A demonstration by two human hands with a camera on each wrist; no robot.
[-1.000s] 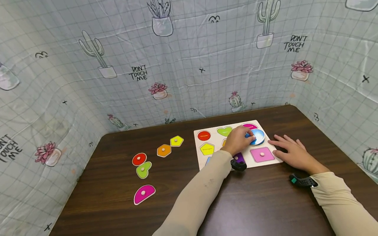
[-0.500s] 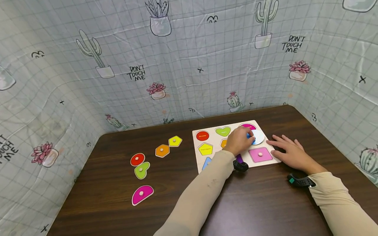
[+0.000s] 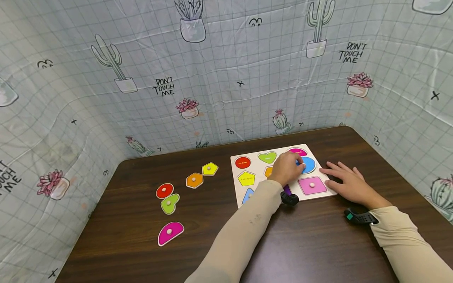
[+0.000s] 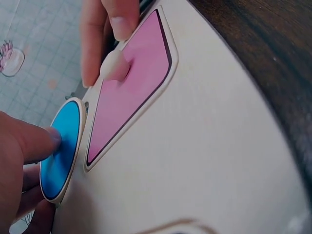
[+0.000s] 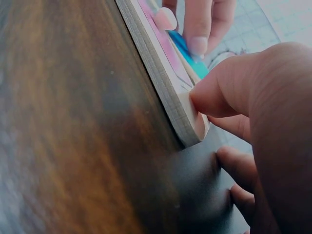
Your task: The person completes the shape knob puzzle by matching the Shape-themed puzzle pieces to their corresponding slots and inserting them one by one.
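One blue oval pc. (image 3: pixel 309 165), pinched by L hand (image 3: pixel 287 169) over R side of puzzle board (image 3: pixel 257 169), is best kept level & pressed evenly, w/ R hand (image 3: pixel 350 184), fingers extended, touching board's R edge to steady it.

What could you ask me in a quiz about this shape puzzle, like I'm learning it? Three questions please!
1. Which piece does the left hand hold: (a) green heart, (b) blue piece, (c) red circle?
2. True or false: the pink piece is on the board.
3. How many loose pieces lie on the table, off the board?

Key: 1: b. 2: true. 3: five.
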